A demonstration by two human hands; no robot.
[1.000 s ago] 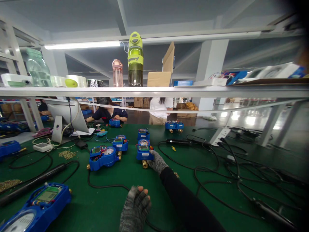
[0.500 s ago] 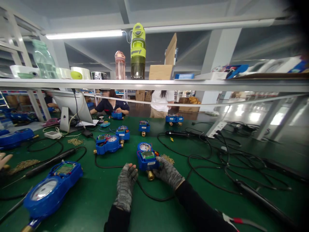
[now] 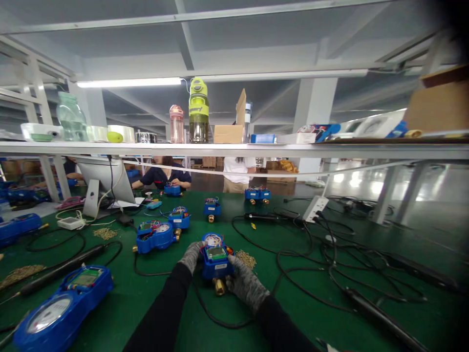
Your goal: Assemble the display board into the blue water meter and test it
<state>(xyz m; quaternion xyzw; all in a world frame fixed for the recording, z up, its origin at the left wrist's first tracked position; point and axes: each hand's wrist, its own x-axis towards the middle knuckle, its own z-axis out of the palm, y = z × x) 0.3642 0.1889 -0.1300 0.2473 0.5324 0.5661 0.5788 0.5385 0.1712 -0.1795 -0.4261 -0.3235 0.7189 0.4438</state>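
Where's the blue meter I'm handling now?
In the head view, the meter is below and slightly left of centre, between your left hand and right hand, beside a brass-coloured pile.

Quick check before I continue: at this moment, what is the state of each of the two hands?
Left hand: closed on the left side of the blue meter, fingers partly hidden.
Right hand: closed on its right side.

Meter (image 3: pixel 219 269) on table (image 3: pixel 208 340) between left hand (image 3: pixel 192 256) and right hand (image 3: pixel 247 284), monitor (image 3: pixel 106 178) left, power strip (image 3: pixel 315 209) right, bottles (image 3: pixel 199 117) on shelf (image 3: pixel 234 151) behind.
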